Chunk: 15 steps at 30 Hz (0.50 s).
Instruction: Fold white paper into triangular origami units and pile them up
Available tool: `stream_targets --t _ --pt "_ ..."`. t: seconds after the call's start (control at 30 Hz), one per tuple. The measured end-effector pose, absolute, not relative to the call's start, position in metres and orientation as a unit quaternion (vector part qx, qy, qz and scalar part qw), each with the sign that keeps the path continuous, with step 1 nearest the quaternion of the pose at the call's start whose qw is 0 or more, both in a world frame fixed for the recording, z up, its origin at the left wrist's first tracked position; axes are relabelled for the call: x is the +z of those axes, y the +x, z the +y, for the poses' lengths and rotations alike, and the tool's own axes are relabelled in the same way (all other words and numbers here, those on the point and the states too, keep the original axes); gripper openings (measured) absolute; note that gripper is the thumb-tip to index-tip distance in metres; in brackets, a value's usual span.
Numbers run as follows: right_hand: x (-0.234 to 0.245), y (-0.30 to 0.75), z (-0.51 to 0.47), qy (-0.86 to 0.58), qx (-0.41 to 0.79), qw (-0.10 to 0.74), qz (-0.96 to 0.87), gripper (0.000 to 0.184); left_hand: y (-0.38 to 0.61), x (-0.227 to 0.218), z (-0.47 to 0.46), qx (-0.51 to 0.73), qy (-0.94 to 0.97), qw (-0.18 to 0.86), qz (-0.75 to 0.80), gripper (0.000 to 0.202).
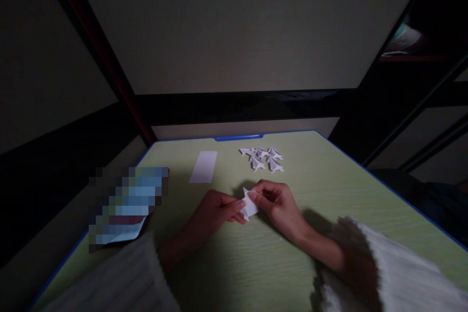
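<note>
A small white folded paper piece sits between both hands, just above a green tabletop. My left hand pinches its left side with thumb and fingers closed. My right hand pinches its right side from above. Both wrists come out of fuzzy white sleeves. Behind the hands lies a cluster of several finished white folded paper shapes. A flat white rectangular paper sheet lies to the left of that cluster.
The tabletop has a blue rim and stands against a pale wall. A blurred bluish object lies at the table's left edge. Dark frames and shelving stand to the right.
</note>
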State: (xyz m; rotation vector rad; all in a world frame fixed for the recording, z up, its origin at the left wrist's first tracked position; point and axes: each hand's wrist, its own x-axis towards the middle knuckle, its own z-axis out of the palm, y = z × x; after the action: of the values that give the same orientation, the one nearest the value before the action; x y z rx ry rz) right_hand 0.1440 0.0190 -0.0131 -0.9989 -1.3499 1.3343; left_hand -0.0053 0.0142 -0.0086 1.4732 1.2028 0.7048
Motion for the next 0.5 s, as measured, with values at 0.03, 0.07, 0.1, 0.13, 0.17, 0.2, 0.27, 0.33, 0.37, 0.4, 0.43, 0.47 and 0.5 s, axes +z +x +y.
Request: stream_targets --t 0.03,0.07,0.1,0.13,0.17,0.2,0.27,0.33,0.37,0.4,0.43,0.47,0.5 --pt "-0.0131 0.1441 0.0197 -0.412 0.551 0.474 -0.55 0.019 -0.0055 -0.0089 0.0142 0.294 0.62 0.527 0.501 0.029" --pt "-0.0131 0.1441 0.0205 -0.416 0.556 0.468 -0.547 0.02 -0.0055 -0.0092 0.0141 0.295 0.623 0.525 0.499 0.029" --pt "-0.0129 0.1442 0.0212 -0.416 0.562 0.463 -0.545 0.021 -0.0054 -0.0094 0.0141 0.299 0.622 0.523 0.5 0.029" --pt "-0.0127 0.1442 0.0219 -0.413 0.57 0.457 -0.544 0.02 -0.0053 -0.0095 0.014 0.306 0.616 0.522 0.504 0.03" --pt "-0.0126 0.1441 0.0223 -0.404 0.58 0.451 -0.545 0.02 -0.0051 -0.0094 0.014 0.315 0.606 0.523 0.51 0.03" --pt "-0.0126 0.1439 0.0226 -0.389 0.592 0.446 -0.547 0.019 -0.0049 -0.0093 0.0141 0.325 0.592 0.527 0.517 0.03" --pt "-0.0133 0.1433 0.0228 -0.356 0.613 0.437 -0.554 0.023 -0.0048 -0.0089 0.0146 0.341 0.566 0.537 0.524 0.03" --pt "-0.0146 0.1427 0.0227 -0.343 0.616 0.432 -0.562 0.027 -0.0051 -0.0085 0.0154 0.348 0.553 0.55 0.52 0.031" --pt "-0.0153 0.1424 0.0226 -0.346 0.614 0.431 -0.564 0.028 -0.0053 -0.0084 0.0157 0.349 0.549 0.555 0.518 0.031" --pt "-0.0158 0.1421 0.0226 -0.352 0.61 0.43 -0.565 0.028 -0.0056 -0.0083 0.016 0.35 0.546 0.559 0.516 0.032" --pt "-0.016 0.1419 0.0225 -0.357 0.607 0.429 -0.566 0.027 -0.0058 -0.0083 0.0162 0.351 0.543 0.563 0.515 0.032" --pt "-0.0161 0.1417 0.0225 -0.359 0.607 0.427 -0.565 0.027 -0.0061 -0.0083 0.0163 0.351 0.538 0.567 0.515 0.033" --pt "-0.0158 0.1416 0.0224 -0.358 0.61 0.426 -0.565 0.026 -0.0064 -0.0083 0.0163 0.351 0.533 0.572 0.515 0.034"
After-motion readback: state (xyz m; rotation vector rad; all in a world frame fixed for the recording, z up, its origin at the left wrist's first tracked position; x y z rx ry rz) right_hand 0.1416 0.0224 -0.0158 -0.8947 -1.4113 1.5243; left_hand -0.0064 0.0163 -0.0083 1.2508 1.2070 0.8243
